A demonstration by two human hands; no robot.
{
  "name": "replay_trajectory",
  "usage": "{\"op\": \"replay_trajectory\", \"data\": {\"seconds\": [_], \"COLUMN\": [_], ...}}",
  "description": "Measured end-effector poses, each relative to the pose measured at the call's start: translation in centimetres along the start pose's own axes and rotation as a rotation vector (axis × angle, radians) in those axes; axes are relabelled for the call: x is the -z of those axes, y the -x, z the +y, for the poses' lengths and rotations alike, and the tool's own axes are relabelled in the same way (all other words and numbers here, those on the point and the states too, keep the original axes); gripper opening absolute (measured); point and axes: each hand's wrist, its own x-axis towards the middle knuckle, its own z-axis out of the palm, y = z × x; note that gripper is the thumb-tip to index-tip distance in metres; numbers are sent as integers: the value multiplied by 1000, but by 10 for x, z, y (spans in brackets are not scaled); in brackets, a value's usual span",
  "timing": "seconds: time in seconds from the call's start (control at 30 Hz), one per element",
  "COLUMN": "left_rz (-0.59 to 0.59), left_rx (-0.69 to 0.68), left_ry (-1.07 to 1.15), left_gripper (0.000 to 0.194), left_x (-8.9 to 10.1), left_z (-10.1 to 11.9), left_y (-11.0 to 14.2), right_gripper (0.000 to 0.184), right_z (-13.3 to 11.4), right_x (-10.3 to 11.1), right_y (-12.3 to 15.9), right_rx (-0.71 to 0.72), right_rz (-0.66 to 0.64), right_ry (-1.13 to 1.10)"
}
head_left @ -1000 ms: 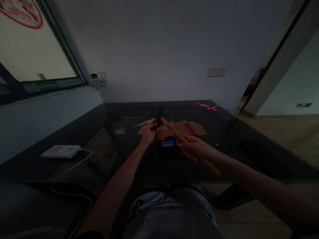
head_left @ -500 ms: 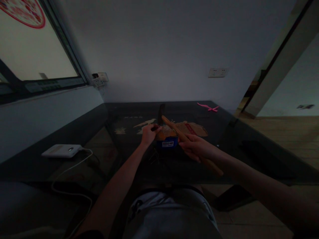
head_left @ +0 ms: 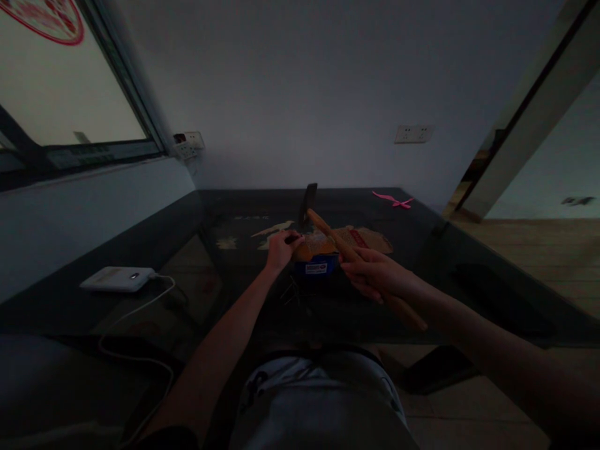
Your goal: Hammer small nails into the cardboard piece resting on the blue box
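Observation:
My right hand (head_left: 375,273) is wrapped round the wooden handle of a hammer (head_left: 344,250), whose dark head points up and away from me. Under the hammer sits a blue box (head_left: 319,265) with a white label on its near side and an orange-brown top. At the box's left edge my left hand (head_left: 281,248) is closed in a pinch; what lies between its fingertips is too dark to make out. Several thin, nail-like pieces (head_left: 291,292) lie on the table just in front of the box. Behind it to the right is a torn piece of brown cardboard (head_left: 368,238) with a red stripe.
The dark glossy table (head_left: 225,275) has pale printed patterns. A white power bank (head_left: 117,279) with a white cable lies on the left. Near the far right corner is a pink ribbon-like item (head_left: 394,200). A dark flat object (head_left: 501,297) lies at the right.
The hammer's head has risen a little above the box, and my right hand has shifted slightly right with it. My left hand stays at the box's left edge.

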Motion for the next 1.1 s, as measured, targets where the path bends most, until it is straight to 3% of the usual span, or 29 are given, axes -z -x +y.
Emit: {"op": "replay_trajectory", "data": {"seconds": [0.67,0.87,0.97,1.1], "left_rz": [-34,-83,-115,-103], "left_rx": [-10,-30,-119,-207], "left_ry": [-76,-41,-65,-94], "left_gripper": [11,9,9,33], "left_x": [3,5,9,26], "left_z": [-1,2,4,13], "left_y": [-1,-2,-5,-9], "right_gripper": [29,28,30,28], "right_z": [13,18,37,71], "right_x": [-2,4,4,5], "right_y": [-3,27,50,79], "right_rx": [-3,93,145,142], "right_rz": [26,115,197,267], "right_ry": [-23,-89,-244,-445]}}
